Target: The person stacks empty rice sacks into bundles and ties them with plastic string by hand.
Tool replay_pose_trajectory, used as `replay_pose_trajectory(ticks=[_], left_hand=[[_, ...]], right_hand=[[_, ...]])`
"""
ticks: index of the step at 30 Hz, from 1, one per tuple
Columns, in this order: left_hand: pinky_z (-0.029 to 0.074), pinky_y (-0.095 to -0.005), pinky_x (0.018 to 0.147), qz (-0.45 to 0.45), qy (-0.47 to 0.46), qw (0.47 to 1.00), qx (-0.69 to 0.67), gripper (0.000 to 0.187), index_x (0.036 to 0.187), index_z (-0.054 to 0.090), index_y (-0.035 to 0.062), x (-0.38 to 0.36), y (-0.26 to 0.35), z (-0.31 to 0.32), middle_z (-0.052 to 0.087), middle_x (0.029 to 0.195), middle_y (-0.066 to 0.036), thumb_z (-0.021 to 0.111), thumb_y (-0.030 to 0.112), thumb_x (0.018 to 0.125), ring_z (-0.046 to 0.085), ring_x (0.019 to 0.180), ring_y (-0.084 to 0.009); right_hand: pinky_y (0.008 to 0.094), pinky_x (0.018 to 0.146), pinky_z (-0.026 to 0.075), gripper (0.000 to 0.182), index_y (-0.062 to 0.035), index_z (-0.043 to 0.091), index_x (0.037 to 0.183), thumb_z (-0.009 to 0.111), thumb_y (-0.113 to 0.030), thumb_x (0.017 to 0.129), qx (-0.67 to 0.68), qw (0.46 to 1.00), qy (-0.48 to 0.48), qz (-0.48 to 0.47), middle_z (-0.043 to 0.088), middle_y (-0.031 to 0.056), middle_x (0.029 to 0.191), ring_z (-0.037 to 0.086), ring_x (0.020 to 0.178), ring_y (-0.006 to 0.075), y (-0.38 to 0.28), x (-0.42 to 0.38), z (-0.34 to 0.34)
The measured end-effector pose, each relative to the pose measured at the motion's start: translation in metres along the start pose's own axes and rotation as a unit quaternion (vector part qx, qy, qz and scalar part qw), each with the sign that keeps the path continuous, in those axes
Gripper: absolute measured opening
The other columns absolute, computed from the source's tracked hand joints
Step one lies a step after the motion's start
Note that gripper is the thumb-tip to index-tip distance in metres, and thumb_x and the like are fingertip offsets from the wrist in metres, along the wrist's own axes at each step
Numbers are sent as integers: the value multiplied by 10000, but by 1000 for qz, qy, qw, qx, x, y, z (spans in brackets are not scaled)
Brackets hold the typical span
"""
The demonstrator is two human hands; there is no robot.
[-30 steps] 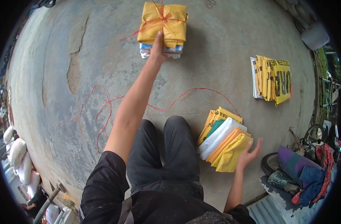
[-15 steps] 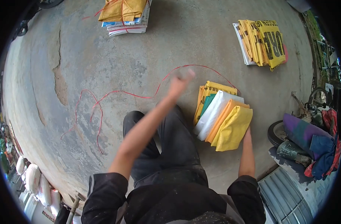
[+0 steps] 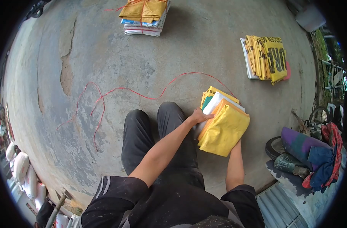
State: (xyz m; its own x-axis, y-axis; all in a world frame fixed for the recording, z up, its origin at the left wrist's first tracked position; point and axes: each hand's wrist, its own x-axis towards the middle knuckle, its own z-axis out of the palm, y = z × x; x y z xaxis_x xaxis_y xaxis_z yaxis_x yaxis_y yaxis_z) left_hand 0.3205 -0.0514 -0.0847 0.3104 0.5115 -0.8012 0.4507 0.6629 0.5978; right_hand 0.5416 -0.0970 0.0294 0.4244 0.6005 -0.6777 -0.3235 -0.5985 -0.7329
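Observation:
A stack of folded sacks point(image 3: 227, 127), yellow on top with orange, white, green and printed yellow ones beneath, leans to the right of my knees. My left hand point(image 3: 201, 116) grips the stack's left edge, thumb over the white and orange layers. My right hand point(image 3: 236, 146) is under the near right side, its fingers hidden by the yellow sack. A thin red string point(image 3: 137, 92) runs in curves over the concrete floor, and its right end meets the far side of the stack.
At the top lies a tied sack bundle point(image 3: 143, 17). A printed yellow stack point(image 3: 272, 57) is at the upper right. Clothes point(image 3: 320, 159) and a wheel point(image 3: 274, 148) are at the right. White filled sacks point(image 3: 21, 167) stand at the lower left.
My left hand has come down from above the string onto the stack's left edge. The sacks are pressed closer together and tilted a little differently. The view has shifted.

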Motion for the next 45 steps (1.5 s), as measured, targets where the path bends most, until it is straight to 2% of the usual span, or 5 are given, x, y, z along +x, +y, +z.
replay_pose_trajectory(ticks=[14, 29, 34, 39, 45], left_hand=[[506, -430, 898, 260, 298, 903, -170, 924, 1145, 560, -126, -127, 78, -149, 631, 1102, -299, 820, 595, 628, 636, 1046, -400], [464, -378, 971, 120, 268, 916, -273, 775, 1337, 481, -77, -91, -56, -279, 619, 1234, -239, 656, 508, 859, 604, 1150, -301], [438, -414, 997, -17, 303, 935, -182, 918, 1281, 540, -82, -85, -87, -299, 639, 1176, -266, 507, 730, 855, 587, 1166, -385], [504, -480, 845, -157, 553, 812, -103, 518, 986, 660, -37, -77, -124, -305, 694, 948, -233, 645, 469, 872, 664, 965, -389], [519, -462, 815, -181, 504, 844, -34, 351, 982, 637, 19, -63, -119, -320, 698, 983, -182, 712, 318, 814, 668, 939, -377]], right_hand=[[370, 1034, 399, 679, 23, 404, 1419, 561, -461, 970, 15, 979, -205, -2, 585, 141, 1293, 553, 1187, 271, -67, 56, 124], [369, 1036, 399, 711, 20, 375, 1439, 578, -463, 959, 61, 932, -355, 32, 577, 136, 1304, 552, 1187, 266, -19, 28, 384], [369, 1037, 399, 722, 19, 365, 1445, 584, -463, 955, 87, 922, -375, 32, 574, 134, 1308, 551, 1187, 265, -22, 37, 380], [369, 1037, 399, 733, 18, 355, 1452, 590, -463, 951, 100, 913, -394, 38, 571, 132, 1312, 551, 1187, 263, -26, 39, 342], [369, 1038, 399, 745, 17, 345, 1458, 596, -464, 947, 111, 903, -413, 47, 569, 130, 1316, 550, 1187, 262, -42, 14, 287]])
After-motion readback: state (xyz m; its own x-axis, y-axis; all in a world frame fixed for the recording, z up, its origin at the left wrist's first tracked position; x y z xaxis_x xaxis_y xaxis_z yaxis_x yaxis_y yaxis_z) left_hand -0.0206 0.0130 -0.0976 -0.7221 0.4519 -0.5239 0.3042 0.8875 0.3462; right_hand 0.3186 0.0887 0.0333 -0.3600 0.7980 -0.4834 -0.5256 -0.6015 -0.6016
